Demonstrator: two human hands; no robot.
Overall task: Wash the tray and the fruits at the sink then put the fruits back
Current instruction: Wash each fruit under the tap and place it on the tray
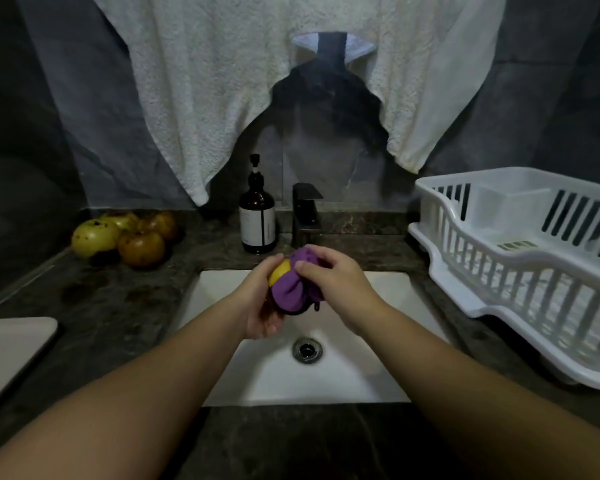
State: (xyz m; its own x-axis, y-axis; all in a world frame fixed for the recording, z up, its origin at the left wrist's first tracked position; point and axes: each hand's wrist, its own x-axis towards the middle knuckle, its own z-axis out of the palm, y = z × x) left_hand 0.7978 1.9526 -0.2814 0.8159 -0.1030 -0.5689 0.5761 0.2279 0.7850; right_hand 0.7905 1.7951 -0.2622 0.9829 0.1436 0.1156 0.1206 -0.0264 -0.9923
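Dark marbled countertop [125, 299] runs across the frame w/ a white rectangular sink [378, 368] set in at centre; drain [307, 349] sits mid-basin. White towel [205, 81] hangs across the top of the frame over a dark wall.

Both hands meet above the sink, just below the black faucet [305, 213]. Left hand [260, 306] cups a yellow fruit [278, 273] from below, fingers curled up round it; only a small yellow patch shows at the fruit's upper left. Right hand [336, 282] presses a purple cloth [293, 289] over the fruit, thumb and fingertips pinching the bunched fabric. Cloth has a dark edge at its bottom.

Centre left of the frame, on the counter against the wall: pile of yellow-green and brown spotted fruits [125, 235], touching each other, well apart from the hands. Amber pump bottle [257, 221] stands upright just left of the faucet. White plastic dish rack [520, 265] fills the right side of the frame, on the counter beside the sink. White tray [11, 351], corner only, at the lower left edge of the frame.
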